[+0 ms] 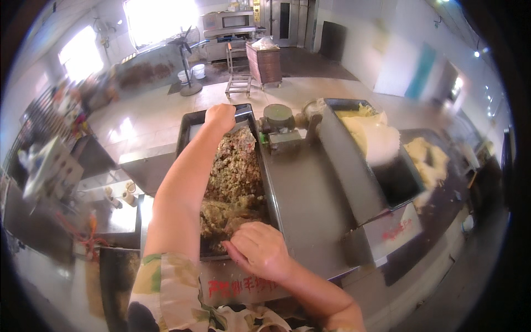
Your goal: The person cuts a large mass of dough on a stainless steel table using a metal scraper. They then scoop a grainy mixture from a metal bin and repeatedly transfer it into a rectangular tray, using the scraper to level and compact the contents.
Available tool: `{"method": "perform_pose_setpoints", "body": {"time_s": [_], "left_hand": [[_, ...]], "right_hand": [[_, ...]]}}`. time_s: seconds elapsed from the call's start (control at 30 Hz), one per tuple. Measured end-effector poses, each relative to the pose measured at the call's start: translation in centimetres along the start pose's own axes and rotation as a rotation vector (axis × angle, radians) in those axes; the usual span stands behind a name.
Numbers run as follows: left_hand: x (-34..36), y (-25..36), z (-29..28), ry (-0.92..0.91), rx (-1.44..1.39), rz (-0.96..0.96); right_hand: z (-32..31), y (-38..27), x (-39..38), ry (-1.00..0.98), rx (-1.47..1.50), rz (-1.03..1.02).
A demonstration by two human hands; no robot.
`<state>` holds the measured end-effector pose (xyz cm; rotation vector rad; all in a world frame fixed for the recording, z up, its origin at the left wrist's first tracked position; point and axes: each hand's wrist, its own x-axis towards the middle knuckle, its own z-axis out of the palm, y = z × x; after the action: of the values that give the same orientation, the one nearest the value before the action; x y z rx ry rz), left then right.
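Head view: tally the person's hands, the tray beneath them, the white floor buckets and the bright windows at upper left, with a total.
Left hand and right hand: 2
Tray: 1
White buckets: 2
Bright windows: 2
Total: 7

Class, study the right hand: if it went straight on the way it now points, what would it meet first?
Most likely the crumbly brown mix in the dark tray, just ahead of the right hand. Depth is unclear; the fingers may already touch it.
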<state>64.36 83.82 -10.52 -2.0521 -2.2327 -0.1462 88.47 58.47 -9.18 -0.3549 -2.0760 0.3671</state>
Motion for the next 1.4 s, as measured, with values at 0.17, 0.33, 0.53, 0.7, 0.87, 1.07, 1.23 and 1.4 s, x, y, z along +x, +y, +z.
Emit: {"method": "perform_pose_setpoints", "body": {"time_s": [0.17, 0.33, 0.53, 0.7, 0.87, 1.07, 1.23, 1.4], "left_hand": [[-3.0, 1.3, -2.1, -0.166, -0.065, 0.086], [-7.7, 1.4, -3.6, -0.151, -0.006, 0.140], [-16.2, 5.2, -6.4, -0.393, 0.033, 0.300], [-27.1, 7.4, -5.5, -0.310, -0.043, 0.459], [-29.2, 5.3, -9.4, -0.175, -0.124, 0.278], [-32.2, 4.1, -8.6, -0.089, -0.199, 0.272], [-31.7, 1.6, -10.3, 0.016, -0.965, -0.195], [-33.2, 2.2, -9.8, -0.006, -1.709, -0.214]], "right_hand": [[-0.5, -0.2, -0.2, 0.008, -0.020, 0.010], [-0.2, -1.2, -0.1, 0.034, -0.018, -0.001], [-0.6, -1.6, -1.0, 0.126, -0.001, -0.011], [-1.6, -2.0, -1.9, 0.220, 0.137, 0.081], [-1.3, -2.6, -2.2, 0.298, 0.283, 0.244], [-1.1, -2.7, -3.0, 0.347, 0.378, 0.370], [-1.1, -2.8, -2.8, 0.300, 0.374, 0.446], [-1.8, -3.9, -1.6, 0.208, 0.317, 0.356]]}}
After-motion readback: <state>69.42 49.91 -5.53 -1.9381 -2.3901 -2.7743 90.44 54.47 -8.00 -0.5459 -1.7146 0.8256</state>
